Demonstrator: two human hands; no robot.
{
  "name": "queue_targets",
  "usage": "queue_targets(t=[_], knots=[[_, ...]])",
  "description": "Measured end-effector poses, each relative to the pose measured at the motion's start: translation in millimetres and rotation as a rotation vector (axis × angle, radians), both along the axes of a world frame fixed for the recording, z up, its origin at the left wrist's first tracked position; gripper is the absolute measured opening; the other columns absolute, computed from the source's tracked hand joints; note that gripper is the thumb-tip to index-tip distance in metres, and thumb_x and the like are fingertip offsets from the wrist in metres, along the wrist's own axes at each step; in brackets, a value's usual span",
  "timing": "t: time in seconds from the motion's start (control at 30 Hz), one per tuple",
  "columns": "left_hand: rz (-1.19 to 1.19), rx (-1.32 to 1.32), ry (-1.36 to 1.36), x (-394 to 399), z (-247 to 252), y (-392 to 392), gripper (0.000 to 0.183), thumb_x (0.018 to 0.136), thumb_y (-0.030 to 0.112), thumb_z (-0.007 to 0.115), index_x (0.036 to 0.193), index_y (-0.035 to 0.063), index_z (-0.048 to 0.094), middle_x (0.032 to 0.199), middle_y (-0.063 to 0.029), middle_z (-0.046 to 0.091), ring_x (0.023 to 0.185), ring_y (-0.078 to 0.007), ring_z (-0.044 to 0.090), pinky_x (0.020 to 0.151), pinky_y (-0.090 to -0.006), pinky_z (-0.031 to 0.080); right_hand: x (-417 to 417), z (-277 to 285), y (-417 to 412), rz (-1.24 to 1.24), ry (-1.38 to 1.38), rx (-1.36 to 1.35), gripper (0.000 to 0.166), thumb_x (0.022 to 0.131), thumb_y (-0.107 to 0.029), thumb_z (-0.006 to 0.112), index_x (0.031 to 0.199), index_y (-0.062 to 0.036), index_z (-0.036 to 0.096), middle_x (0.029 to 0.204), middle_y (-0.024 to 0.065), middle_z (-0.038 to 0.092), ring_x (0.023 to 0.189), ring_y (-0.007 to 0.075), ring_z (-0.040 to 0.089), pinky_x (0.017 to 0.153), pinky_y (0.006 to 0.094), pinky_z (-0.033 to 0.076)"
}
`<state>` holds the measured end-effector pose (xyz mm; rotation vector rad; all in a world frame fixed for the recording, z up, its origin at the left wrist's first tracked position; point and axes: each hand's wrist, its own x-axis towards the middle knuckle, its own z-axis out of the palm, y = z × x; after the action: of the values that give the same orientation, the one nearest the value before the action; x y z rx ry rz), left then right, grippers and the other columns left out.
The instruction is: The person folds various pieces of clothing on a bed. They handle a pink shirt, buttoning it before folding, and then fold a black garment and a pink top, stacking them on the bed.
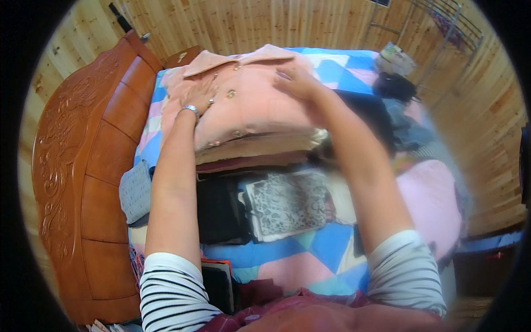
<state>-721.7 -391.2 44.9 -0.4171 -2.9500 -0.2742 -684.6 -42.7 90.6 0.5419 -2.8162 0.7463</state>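
A folded pink coat (257, 97) with a wide collar and gold-coloured buttons lies on top of a stack of folded garments (253, 154). My left hand (200, 97), wearing a ring and a metal bracelet at the wrist, rests flat on the coat's left side with its fingers spread. On the right side, my right hand (300, 83) lies on the coat just below the collar, fingers loosely apart. Neither hand grips the cloth. Nearer to me are folded black clothing (222, 211) and a grey-and-white leopard-print garment (290, 203).
A patchwork bedspread (290, 261) covers the bed, beside a carved wooden headboard (62, 186) on the left. A folded grey-blue garment (136, 193) lies near the headboard. On the right are a pink textile (429, 203), a black bundle (394, 88) and a metal rack (448, 33).
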Motion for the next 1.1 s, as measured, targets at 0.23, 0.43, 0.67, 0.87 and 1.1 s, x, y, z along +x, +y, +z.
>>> queue_targets(t=[0.23, 0.43, 0.67, 0.87, 1.1], knots=[[-0.059, -0.125, 0.100, -21.5, -44.4, -57.9, 0.056, 0.095, 0.038, 0.035, 0.146, 0.0152, 0.028, 0.148, -0.0129, 0.032, 0.133, -0.0301, 0.033, 0.111, -0.0381, 0.025, 282.9, -73.7, 104.5, -0.293, 0.387, -0.418, 0.023, 0.090, -0.015, 0.057, 0.109, -0.0012, 0.061, 0.092, 0.0172, 0.066, 0.082, 0.0270, 0.065, 0.072, 0.0347, 0.049], [0.087, -0.011, -0.057, -13.5, -7.6, -2.4, 0.055, 0.090, 0.041, 0.041, 0.132, 0.0065, 0.047, 0.139, -0.0183, 0.041, 0.130, -0.0305, 0.038, 0.108, -0.0383, 0.029, 735.4, -175.4, 189.8, -1.077, -0.408, -0.173, 0.025, 0.083, -0.019, 0.056, 0.098, -0.0013, 0.066, 0.087, 0.0172, 0.068, 0.076, 0.0290, 0.067, 0.070, 0.0387, 0.052], [-0.127, -0.003, 0.511, 50.9, 6.2, -90.6, 0.035, 0.086, 0.019, 0.050, 0.115, 0.0013, 0.061, 0.125, -0.0196, 0.055, 0.120, -0.0331, 0.048, 0.105, -0.0409, 0.033, 912.3, -213.5, 172.7, -0.781, -1.285, 0.120, 0.023, 0.074, -0.020, 0.052, 0.066, -0.0028, 0.065, 0.063, 0.0175, 0.063, 0.061, 0.0283, 0.063, 0.059, 0.0398, 0.051], [0.011, 0.492, 0.529, 294.0, -56.6, 11.7, 0.025, 0.091, 0.014, 0.050, 0.101, -0.0027, 0.065, 0.098, -0.0202, 0.066, 0.090, -0.0358, 0.062, 0.081, -0.0401, 0.048, 851.2, -232.4, 187.5, -1.113, -0.886, -0.432, 0.025, 0.080, -0.026, 0.057, 0.079, -0.0031, 0.067, 0.062, 0.0112, 0.063, 0.050, 0.0205, 0.061, 0.050, 0.0356, 0.049], [-0.046, 0.725, -0.261, 577.7, -177.3, 36.8, 0.016, 0.084, 0.004, 0.050, 0.089, -0.0028, 0.064, 0.075, -0.0118, 0.065, 0.063, -0.0211, 0.062, 0.058, -0.0331, 0.050, 823.0, -235.4, 211.4, -1.021, -0.652, -0.491, 0.029, 0.077, -0.021, 0.064, 0.098, -0.0006, 0.068, 0.072, 0.0122, 0.067, 0.053, 0.0186, 0.062, 0.052, 0.0320, 0.051]])
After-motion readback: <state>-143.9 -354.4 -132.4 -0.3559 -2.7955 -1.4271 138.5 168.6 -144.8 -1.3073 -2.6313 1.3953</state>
